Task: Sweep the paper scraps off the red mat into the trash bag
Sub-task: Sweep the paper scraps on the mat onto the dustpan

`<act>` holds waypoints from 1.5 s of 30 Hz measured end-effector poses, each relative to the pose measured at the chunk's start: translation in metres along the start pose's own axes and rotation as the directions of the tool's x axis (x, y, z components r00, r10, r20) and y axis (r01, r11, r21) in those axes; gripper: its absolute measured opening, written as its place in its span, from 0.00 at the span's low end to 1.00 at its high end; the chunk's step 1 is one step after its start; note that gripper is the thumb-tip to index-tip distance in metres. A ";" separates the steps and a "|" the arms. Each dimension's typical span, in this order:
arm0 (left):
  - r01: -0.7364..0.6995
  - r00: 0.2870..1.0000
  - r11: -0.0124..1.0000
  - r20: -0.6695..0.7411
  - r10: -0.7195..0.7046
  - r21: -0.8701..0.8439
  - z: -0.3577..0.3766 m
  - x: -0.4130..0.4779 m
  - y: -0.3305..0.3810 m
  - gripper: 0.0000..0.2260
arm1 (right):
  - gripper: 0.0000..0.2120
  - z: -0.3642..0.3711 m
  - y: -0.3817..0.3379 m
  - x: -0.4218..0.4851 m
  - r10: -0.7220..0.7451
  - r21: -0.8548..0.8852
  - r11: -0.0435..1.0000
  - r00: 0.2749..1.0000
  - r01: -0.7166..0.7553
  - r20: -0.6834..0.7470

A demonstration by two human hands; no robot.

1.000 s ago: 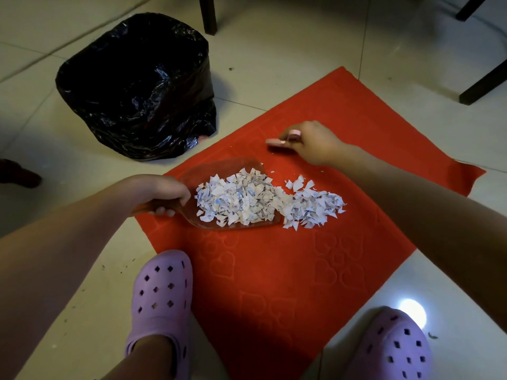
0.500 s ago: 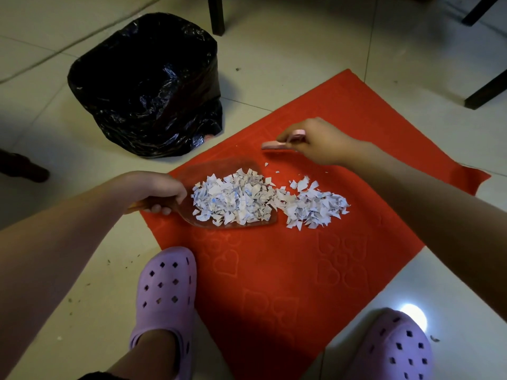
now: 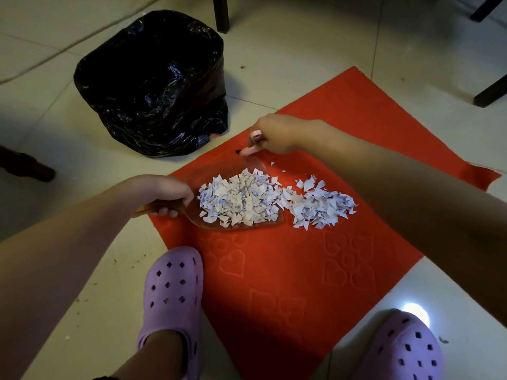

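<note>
A red mat (image 3: 301,270) with embossed hearts lies on the tiled floor. My left hand (image 3: 162,192) grips the handle of a clear plastic scoop (image 3: 216,227) resting on the mat's left part, filled with white paper scraps (image 3: 241,198). More scraps (image 3: 321,207) form a pile on the mat just right of the scoop's mouth. My right hand (image 3: 274,134) holds a small pink brush (image 3: 251,149) at the scoop's far edge, tip down near the mat. The black trash bag (image 3: 153,83) stands open on the floor at the upper left, beyond the mat's corner.
Both my feet in purple clogs (image 3: 172,292) (image 3: 406,349) stand at the mat's near edges. Dark furniture legs (image 3: 220,12) (image 3: 491,91) rise at the top middle and upper right. A dark object (image 3: 24,165) sits at the left edge. A bright light reflection (image 3: 414,315) shows on the tile.
My right hand has turned the pink brush from lying flat to pointing down and has shifted slightly left toward the scoop's far edge. The scoop and scraps stay put.
</note>
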State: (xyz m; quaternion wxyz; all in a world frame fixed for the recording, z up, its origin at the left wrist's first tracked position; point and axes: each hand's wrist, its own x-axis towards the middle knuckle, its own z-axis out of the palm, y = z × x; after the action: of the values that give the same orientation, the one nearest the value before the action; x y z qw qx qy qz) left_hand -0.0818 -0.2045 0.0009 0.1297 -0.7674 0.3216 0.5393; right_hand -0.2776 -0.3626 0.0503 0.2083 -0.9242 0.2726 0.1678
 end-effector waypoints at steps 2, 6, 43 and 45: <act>-0.002 1.000 1.000 0.002 0.002 0.003 0.000 -0.001 0.001 0.07 | 0.12 -0.007 0.000 -0.012 0.076 -0.131 0.989 0.996 -0.069 0.048; 0.005 1.000 1.000 -0.006 -0.005 0.007 0.000 -0.004 0.003 0.08 | 0.10 -0.022 -0.003 -0.037 0.115 -0.141 0.983 0.992 -0.121 -0.048; 0.005 1.000 1.000 -0.010 -0.005 -0.011 0.001 -0.004 0.006 0.06 | 0.08 0.005 -0.025 0.018 0.340 0.292 0.916 0.918 -0.274 -0.205; 0.001 1.000 1.000 -0.010 -0.001 -0.013 0.001 -0.004 0.005 0.06 | 0.13 -0.001 -0.028 0.008 0.360 0.223 0.921 0.917 -0.320 -0.171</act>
State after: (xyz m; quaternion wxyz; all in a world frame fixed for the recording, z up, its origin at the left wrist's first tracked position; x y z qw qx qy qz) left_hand -0.0867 -0.2061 0.0051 0.1234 -0.7712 0.3182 0.5374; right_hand -0.2548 -0.3449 0.0563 0.2335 -0.8507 0.4647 0.0767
